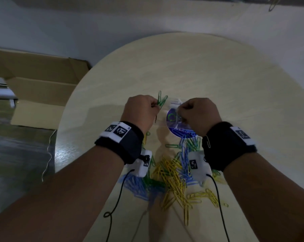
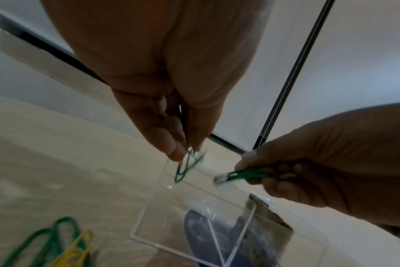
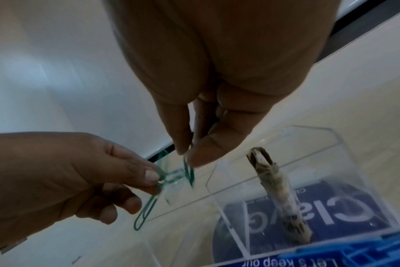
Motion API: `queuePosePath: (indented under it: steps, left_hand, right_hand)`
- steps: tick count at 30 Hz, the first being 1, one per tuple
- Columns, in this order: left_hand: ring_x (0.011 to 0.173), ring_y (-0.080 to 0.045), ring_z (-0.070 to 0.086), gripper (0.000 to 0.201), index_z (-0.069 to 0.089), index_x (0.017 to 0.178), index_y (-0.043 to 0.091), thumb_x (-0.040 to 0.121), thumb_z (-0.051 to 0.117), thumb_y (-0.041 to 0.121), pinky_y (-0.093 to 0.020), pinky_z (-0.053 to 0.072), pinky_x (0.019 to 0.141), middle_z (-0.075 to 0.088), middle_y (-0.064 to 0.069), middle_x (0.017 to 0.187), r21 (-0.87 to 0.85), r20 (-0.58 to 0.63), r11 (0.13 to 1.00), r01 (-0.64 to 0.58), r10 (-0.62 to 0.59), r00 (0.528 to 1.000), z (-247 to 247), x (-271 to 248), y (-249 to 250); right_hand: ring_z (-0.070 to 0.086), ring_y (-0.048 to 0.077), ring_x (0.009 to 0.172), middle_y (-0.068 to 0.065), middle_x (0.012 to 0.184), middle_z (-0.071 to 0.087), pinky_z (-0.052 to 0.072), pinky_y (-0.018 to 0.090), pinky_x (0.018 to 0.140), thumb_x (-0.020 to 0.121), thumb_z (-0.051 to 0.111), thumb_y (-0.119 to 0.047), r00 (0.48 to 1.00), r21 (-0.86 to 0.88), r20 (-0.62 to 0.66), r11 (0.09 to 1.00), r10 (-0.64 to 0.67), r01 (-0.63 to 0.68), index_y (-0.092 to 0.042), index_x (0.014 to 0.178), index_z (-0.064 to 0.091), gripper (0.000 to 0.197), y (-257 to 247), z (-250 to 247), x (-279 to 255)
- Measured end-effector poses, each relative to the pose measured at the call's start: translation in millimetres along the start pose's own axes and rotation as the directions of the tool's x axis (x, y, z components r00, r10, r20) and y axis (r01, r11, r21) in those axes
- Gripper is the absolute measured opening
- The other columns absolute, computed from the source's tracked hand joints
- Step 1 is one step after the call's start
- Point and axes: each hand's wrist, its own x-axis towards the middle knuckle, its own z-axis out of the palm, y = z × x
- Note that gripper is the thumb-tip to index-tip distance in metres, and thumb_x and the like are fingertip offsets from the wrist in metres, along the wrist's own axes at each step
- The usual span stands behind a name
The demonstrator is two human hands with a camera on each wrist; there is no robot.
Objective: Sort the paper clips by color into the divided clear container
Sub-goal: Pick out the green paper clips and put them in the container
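Observation:
My left hand (image 1: 155, 107) pinches a few linked green paper clips (image 1: 161, 101) just left of the divided clear container (image 1: 174, 103). The left wrist view shows those green clips (image 2: 183, 168) hanging from my left fingertips (image 2: 176, 153) over the container's rim (image 2: 194, 189). My right hand (image 1: 180, 111) is over the container, thumb and finger pinching another green clip (image 3: 188, 171). Blue clips (image 3: 345, 252) lie in a near compartment. A mixed pile of yellow, blue and green clips (image 1: 172, 173) lies on the table under my wrists.
The round pale table (image 1: 235, 81) carries a blue round sticker (image 1: 181, 130) under the container. A rolled paper scrap (image 3: 274, 195) stands inside the container. An open cardboard box (image 1: 43, 84) sits on the floor at left. One clip clings to my right wristband (image 1: 208, 142).

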Motion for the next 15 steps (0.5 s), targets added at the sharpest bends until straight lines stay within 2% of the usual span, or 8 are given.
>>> queuePosePath:
  steps: [2,5,6,8,10,11,13,15]
  left_hand:
    - [0.102,-0.019,0.067,0.028,0.07,0.117,0.015,0.092,0.061,0.023,-0.029,0.049,0.096,0.071,-0.004,0.115,0.041,0.005,0.999,-0.025,0.024,1.0,2.0,0.5,-4.4]
    - [0.086,-0.007,0.062,0.024,0.07,0.114,0.023,0.092,0.063,0.027,-0.014,0.043,0.083,0.067,0.011,0.108,-0.016,-0.066,0.998,-0.062,0.061,0.996,-5.4,-11.8,-15.1]
    - [0.08,-0.007,0.059,0.019,0.071,0.109,0.023,0.092,0.062,0.026,-0.015,0.043,0.079,0.065,0.01,0.101,0.002,-0.104,0.995,-0.103,0.103,0.989,-7.9,-21.8,-21.1]
    - [0.08,-0.017,0.058,0.016,0.072,0.102,0.019,0.092,0.059,0.021,-0.03,0.047,0.078,0.065,0.002,0.094,0.113,-0.096,0.97,-0.215,0.226,0.969,-5.8,-49.5,-36.8]
    - [0.096,-0.028,0.057,0.025,0.068,0.112,0.015,0.091,0.055,0.021,-0.04,0.049,0.083,0.065,-0.008,0.107,0.27,0.087,0.92,-0.283,0.27,0.959,8.6,-83.8,-58.0]
    - [0.113,-0.031,0.053,0.035,0.061,0.124,0.014,0.092,0.053,0.025,-0.043,0.049,0.091,0.06,-0.01,0.125,0.357,0.198,0.89,-0.284,0.225,0.954,18.6,-100.8,-67.7]
    - [0.141,-0.03,0.029,0.055,0.04,0.144,0.013,0.095,0.047,0.038,-0.044,0.037,0.11,0.033,-0.008,0.154,0.454,0.328,0.84,-0.296,0.152,0.933,35.9,-130.1,-83.2]
    - [0.148,-0.028,0.013,0.063,0.027,0.15,0.017,0.097,0.042,0.048,-0.043,0.026,0.117,0.017,-0.004,0.161,0.458,0.349,0.834,-0.307,0.149,0.925,42.9,-149.3,-90.5]
  right_hand:
    - [0.068,0.02,0.072,0.003,0.078,0.074,0.056,0.034,0.071,0.084,0.061,-0.029,1.0,0.032,-0.002,0.999,0.013,-0.013,-0.014,0.08,0.074,0.02,3.5,4.7,0.8]
    - [0.069,0.014,0.078,-0.005,0.085,0.074,0.056,0.032,0.077,0.081,0.062,-0.026,0.992,0.153,-0.123,0.988,0.008,0.011,-0.023,0.092,0.073,0.016,14.4,2.8,-17.5]
    - [0.069,0.012,0.077,-0.006,0.083,0.073,0.054,0.029,0.075,0.081,0.063,-0.024,0.987,0.123,-0.16,0.992,-0.014,0.034,-0.023,0.091,0.073,0.014,19.6,2.2,-30.1]
    - [0.066,0.015,0.081,-0.002,0.087,0.072,0.049,0.026,0.075,0.083,0.063,-0.021,0.979,-0.023,-0.187,0.996,-0.084,0.081,-0.022,0.094,0.072,0.014,34.9,6.4,-57.1]
    - [0.062,0.028,0.097,0.008,0.108,0.068,0.046,0.033,0.086,0.086,0.059,-0.029,0.983,-0.239,-0.082,0.961,-0.166,0.142,-0.018,0.111,0.066,0.028,53.8,19.4,-79.9]
    - [0.055,0.032,0.112,0.01,0.124,0.06,0.042,0.037,0.095,0.086,0.053,-0.04,0.987,-0.357,0.038,0.921,-0.154,0.157,-0.017,0.124,0.058,0.045,63.0,28.2,-88.8]
    - [0.024,0.034,0.14,0.008,0.154,0.029,0.026,0.042,0.114,0.083,0.037,-0.065,0.968,-0.502,0.245,0.848,-0.049,0.17,-0.023,0.145,0.033,0.075,77.9,46.3,-105.7]
    - [-0.008,0.035,0.146,0.003,0.161,-0.003,0.009,0.049,0.119,0.078,0.025,-0.081,0.942,-0.568,0.334,0.794,-0.017,0.216,-0.038,0.149,0.012,0.084,82.2,58.3,-123.3]
